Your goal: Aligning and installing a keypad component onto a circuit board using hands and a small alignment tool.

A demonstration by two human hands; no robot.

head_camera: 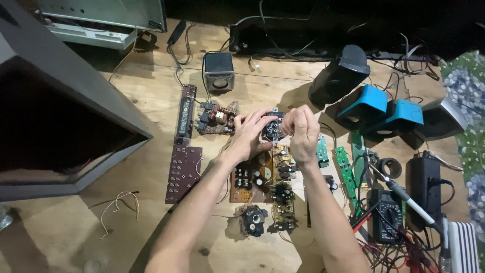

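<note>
Both hands, left hand (pixel 248 135) and right hand (pixel 302 132), are pinching a small black connector block (pixel 273 126) above the brown circuit board (pixel 262 174); bare wood floor (pixel 76 222) is lying open leftward.

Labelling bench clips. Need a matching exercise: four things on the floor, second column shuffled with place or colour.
1. small grey speaker
2. multimeter
3. connector block
4. two speaker housings

a. blue
b. held between left hand and right hand
c. above the hands, cone facing the camera
d. lower right, among red and black leads

Pairs: 1-c, 2-d, 3-b, 4-a
</note>
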